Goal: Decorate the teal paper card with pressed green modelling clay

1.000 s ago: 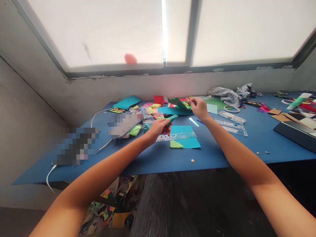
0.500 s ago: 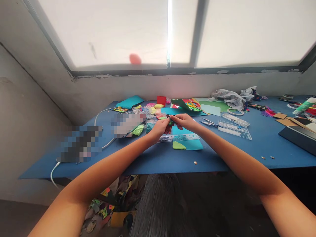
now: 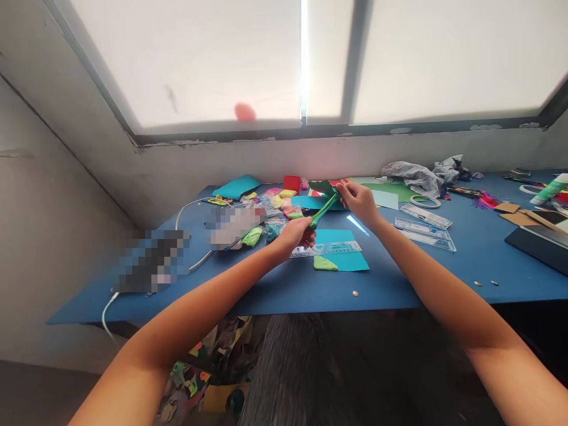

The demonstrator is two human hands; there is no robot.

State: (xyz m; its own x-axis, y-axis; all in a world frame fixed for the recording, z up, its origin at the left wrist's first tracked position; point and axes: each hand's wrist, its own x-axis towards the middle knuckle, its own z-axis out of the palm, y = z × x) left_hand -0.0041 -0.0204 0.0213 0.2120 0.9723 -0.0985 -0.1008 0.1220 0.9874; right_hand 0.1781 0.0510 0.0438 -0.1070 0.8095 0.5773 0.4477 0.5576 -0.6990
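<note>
A strip of green stretchy material [image 3: 326, 209] is drawn out at a slant between my two hands. My left hand [image 3: 299, 234] is closed on its lower end, above the left part of a clear ruler [image 3: 333, 249]. Higher up and to the right, my right hand [image 3: 357, 201] pinches the other end. The ruler lies across a bright blue sheet [image 3: 350, 262], and a light green piece [image 3: 325, 264] sits at that sheet's near left corner.
The blue table [image 3: 275, 296] also bears clear stencils [image 3: 426, 232] and a white ring [image 3: 423, 202] at right, a green glue bottle [image 3: 550, 190] at far right, coloured packets [image 3: 287, 193] at the back, and a lime piece [image 3: 252, 236] beside a blurred object.
My right hand has moved up and right, away from my left hand. The green material, bunched between the fingers before, is now stretched into a long strip.
</note>
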